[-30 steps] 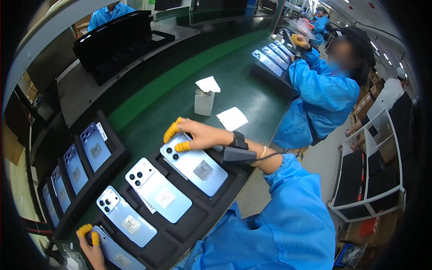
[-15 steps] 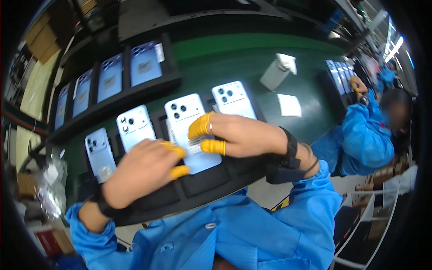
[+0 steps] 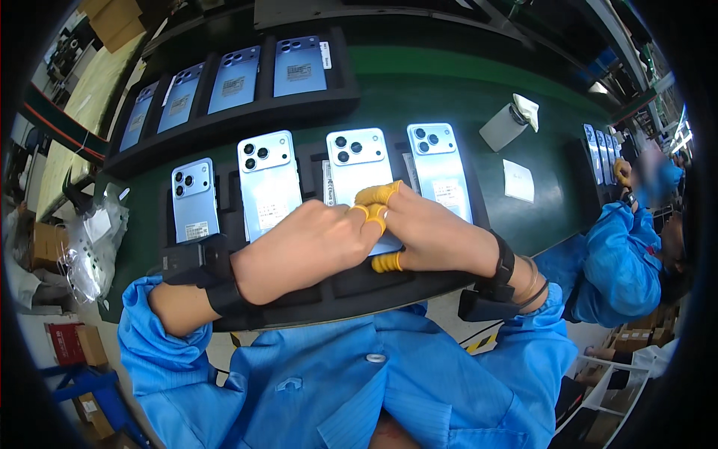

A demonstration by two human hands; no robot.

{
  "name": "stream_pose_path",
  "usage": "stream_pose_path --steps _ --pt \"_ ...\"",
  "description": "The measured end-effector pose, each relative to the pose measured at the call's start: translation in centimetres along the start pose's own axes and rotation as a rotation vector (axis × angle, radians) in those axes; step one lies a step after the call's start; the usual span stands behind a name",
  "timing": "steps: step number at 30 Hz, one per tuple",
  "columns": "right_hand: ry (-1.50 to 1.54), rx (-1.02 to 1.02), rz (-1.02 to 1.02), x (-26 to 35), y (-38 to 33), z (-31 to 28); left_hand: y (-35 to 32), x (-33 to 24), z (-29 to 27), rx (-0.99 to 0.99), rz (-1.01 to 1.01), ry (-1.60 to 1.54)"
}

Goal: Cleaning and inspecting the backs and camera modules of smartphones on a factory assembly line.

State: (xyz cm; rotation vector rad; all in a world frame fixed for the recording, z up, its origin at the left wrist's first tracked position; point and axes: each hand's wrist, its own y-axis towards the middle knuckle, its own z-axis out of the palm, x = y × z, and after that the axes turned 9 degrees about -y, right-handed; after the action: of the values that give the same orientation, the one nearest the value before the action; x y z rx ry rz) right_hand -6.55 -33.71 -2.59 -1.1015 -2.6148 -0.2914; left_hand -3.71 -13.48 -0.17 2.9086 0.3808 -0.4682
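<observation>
My left hand [image 3: 314,243] and my right hand [image 3: 437,236] meet over the lower part of a light-blue phone [image 3: 359,176], which lies camera side up in a black foam tray [image 3: 329,288]. Yellow finger cots cover several fingertips. The left fingers are bent and pinched together against the right ones; whatever they hold is hidden. On the right hand the fingers curl inward over the phone, while the thumb lies lower, by the phone's bottom end. Similar phones flank it: one [image 3: 441,176] to the right, two [image 3: 268,179] [image 3: 194,196] to the left, with small printed labels on their backs.
Behind is a second black tray [image 3: 239,123] with several blue labelled phones. A white container [image 3: 502,127] with a cloth on top and a white paper [image 3: 518,181] stand right on the green table. Clear plastic bags [image 3: 97,239] hang left. A co-worker [image 3: 617,262] in blue works at far right.
My hands, apart across the same phone before, have come together over its lower part. The view has shifted, so the trays appear further right and higher.
</observation>
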Motion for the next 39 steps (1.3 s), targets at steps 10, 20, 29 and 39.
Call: stream_pose_path --steps 10,20,29,39 --pt "0.463 -0.651 0.276 -5.0 0.4 -2.3 -0.4 -2.8 1.5 0.031 -0.091 -0.137" --pt "-0.339 -0.471 0.234 -3.7 -6.5 -1.7 7.4 -1.5 4.4 -0.215 0.012 -0.070" --pt "-0.072 -0.189 0.247 -3.3 -8.3 -1.8 9.6 -1.7 3.1 -0.039 0.025 -0.049" --pt "0.357 -0.358 0.342 -8.1 -7.4 -2.0 7.2 -2.6 3.6 0.021 0.055 -0.234"
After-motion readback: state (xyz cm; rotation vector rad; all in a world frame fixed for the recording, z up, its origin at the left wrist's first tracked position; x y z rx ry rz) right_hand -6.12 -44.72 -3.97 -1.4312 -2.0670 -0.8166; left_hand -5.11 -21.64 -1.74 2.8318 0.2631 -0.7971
